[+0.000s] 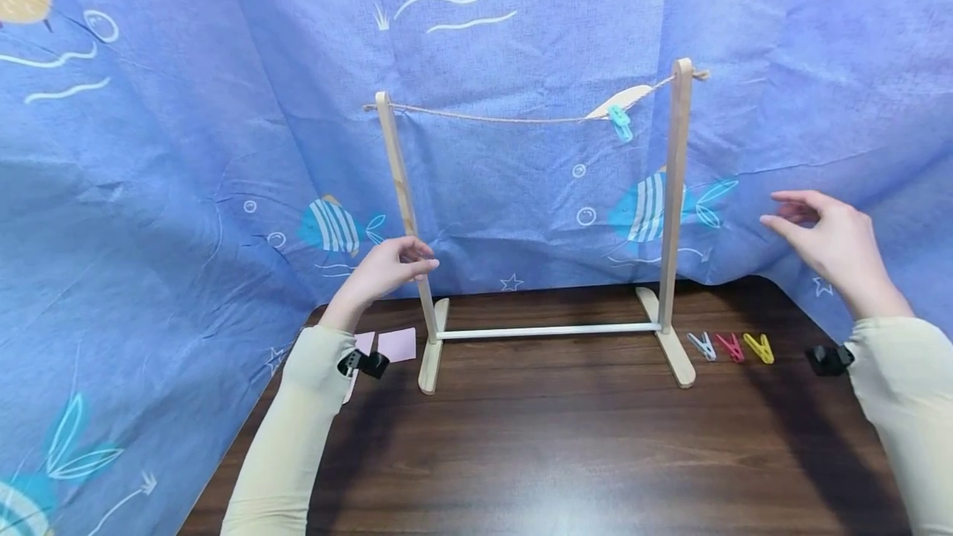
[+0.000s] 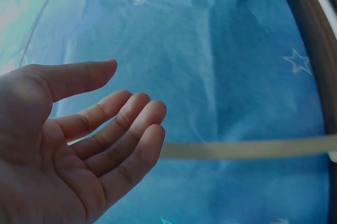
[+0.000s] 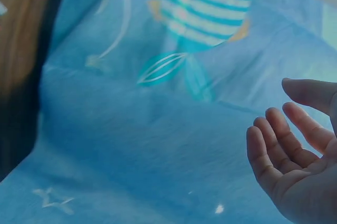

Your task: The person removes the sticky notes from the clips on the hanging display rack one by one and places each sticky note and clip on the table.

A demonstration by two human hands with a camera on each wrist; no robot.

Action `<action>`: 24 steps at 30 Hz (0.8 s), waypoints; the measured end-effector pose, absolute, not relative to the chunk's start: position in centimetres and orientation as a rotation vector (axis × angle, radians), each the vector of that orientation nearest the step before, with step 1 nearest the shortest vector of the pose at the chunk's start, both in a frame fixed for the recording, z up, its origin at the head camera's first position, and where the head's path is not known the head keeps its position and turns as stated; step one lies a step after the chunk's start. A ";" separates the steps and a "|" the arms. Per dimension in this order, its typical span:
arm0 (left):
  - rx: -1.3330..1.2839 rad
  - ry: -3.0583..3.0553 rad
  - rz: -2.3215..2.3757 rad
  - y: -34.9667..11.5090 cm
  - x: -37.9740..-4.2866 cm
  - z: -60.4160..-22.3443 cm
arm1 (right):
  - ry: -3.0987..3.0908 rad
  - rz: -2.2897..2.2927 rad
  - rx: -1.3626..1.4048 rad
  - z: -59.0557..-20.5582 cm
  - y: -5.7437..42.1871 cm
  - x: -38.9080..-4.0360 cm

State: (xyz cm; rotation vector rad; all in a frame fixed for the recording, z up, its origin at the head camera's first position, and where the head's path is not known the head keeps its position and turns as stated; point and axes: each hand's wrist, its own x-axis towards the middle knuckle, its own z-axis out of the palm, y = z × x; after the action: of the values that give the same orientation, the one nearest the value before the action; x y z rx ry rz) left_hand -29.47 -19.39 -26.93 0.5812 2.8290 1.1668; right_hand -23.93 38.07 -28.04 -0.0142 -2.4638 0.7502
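A wooden frame (image 1: pixel 675 197) stands on the table with a thin cord (image 1: pixel 506 119) strung between its two posts. Near the cord's right end, a light blue clothespin (image 1: pixel 620 124) hangs with a pale, flat piece (image 1: pixel 624 100), seen nearly edge-on; its kind is unclear. My left hand (image 1: pixel 383 273) hovers by the left post, fingers loosely bent, holding nothing. Off to the right of the frame, my right hand (image 1: pixel 837 242) is raised in the air, thumb and fingers apart, also without anything in it. Both palms appear bare in the wrist views.
White (image 1: pixel 702 346), red (image 1: pixel 731 346) and yellow clothespins (image 1: pixel 759 347) lie in a row right of the frame's foot. Pink sheets (image 1: pixel 397 345) lie at the left, partly behind my left wrist. A blue fish-print curtain (image 1: pixel 521 213) hangs behind the dark wooden table (image 1: pixel 566 445).
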 end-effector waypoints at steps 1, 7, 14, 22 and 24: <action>0.599 2.829 1.173 -19.1 -29.5 -26.6 | -2.436 0.766 0.001 -27.5 37.6 -23.9; 0.749 2.893 1.127 -17.4 -29.8 -25.1 | -2.331 0.876 0.063 -24.8 35.5 -23.8; 0.835 2.892 1.285 -14.8 -30.3 -23.9 | -2.160 1.019 0.136 -22.6 33.5 -23.5; 0.985 2.905 1.452 -12.5 -31.3 -22.6 | -2.059 1.004 0.265 -20.2 30.6 -23.8; 1.032 2.879 1.499 -11.8 -31.5 -22.2 | -2.066 0.973 0.283 -19.9 29.9 -23.9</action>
State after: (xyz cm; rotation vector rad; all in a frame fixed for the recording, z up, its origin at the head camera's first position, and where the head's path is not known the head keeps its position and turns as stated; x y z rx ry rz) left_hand -31.54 -11.83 -22.24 1.0324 2.8794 1.4989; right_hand -23.91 29.85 -19.90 0.2835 -2.0657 0.9735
